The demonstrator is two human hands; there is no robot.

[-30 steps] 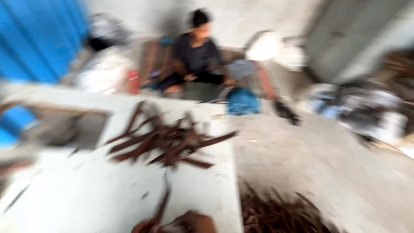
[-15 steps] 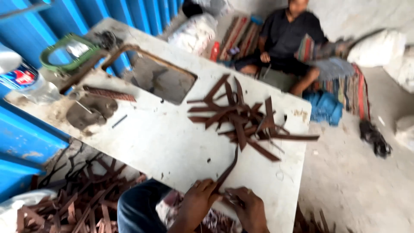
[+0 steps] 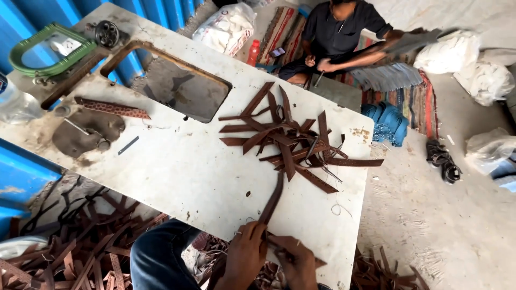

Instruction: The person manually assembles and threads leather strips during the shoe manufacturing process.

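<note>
At the near edge of the white worktable (image 3: 177, 172), both my hands grip one brown leather strap (image 3: 273, 200) that points away from me across the tabletop. My left hand (image 3: 244, 258) pinches its near end from the left. My right hand (image 3: 293, 262) holds the same end from the right. Just beyond the strap's far tip lies a loose pile of brown leather straps (image 3: 293, 140), crossed over one another.
A rectangular cutout (image 3: 174, 86) opens in the table's far left part. A grey leather piece (image 3: 86, 131) and a patterned strap (image 3: 113, 108) lie at the left. A seated person (image 3: 344, 37) works beyond the table. Strap scraps (image 3: 80, 241) cover the floor by my knee (image 3: 158, 255).
The view has steadied and swung so the table sits centred. My hands stay on the strap at the near edge, and the pile has not moved.
</note>
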